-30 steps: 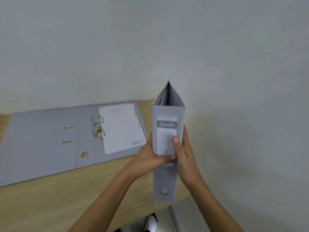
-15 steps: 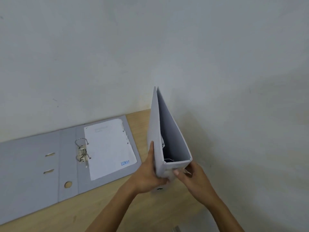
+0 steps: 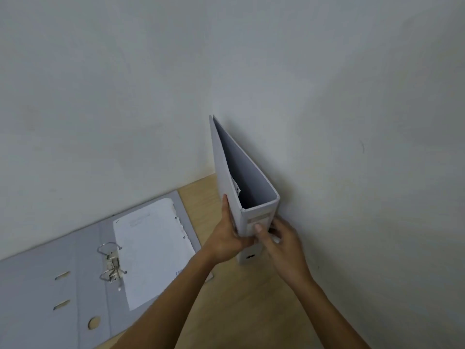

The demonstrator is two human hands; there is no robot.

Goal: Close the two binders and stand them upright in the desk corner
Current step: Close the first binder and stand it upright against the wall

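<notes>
A closed grey binder (image 3: 227, 172) stands upright in the far right corner of the wooden desk (image 3: 254, 298), its spine facing me and its right cover against the side wall. My left hand (image 3: 227, 235) grips its left cover and spine. My right hand (image 3: 281, 238) holds the spine's right side, thumb on the label. A second grey binder (image 3: 37, 280) lies open flat on the desk to the left, with its metal ring mechanism (image 3: 110, 263) showing and a white punched sheet (image 3: 153, 248) on its right half.
Two pale walls meet in a corner (image 3: 214, 102) right behind the upright binder. Bare desk wood shows between the open binder and the standing one, and in front of both.
The closed binder, held in the air spine-up a second ago, has gone down and back into the corner and now stands on the desk. Both hands stay on its spine.
</notes>
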